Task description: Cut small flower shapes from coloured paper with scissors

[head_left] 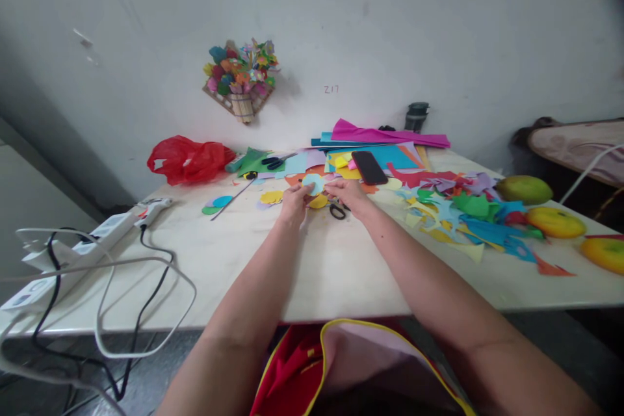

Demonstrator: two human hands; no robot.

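Note:
Both my arms reach out over a pale table (302, 273). My left hand (294, 201) and my right hand (349, 194) pinch a light blue paper circle (312, 183) between them, fingers closed on its edges. Under the hands lie yellow paper cut-outs (271, 197) and small black-handled scissors (337, 210). A black phone (369, 168) rests on coloured sheets just beyond my right hand.
Coloured paper scraps (468, 214) cover the right side, with three mangoes (524, 189) at the far right. A red plastic bag (188, 159) and power strips with cables (92, 244) sit left. Paper flowers (241, 78) hang on the wall. A red and pink bag (341, 364) lies below.

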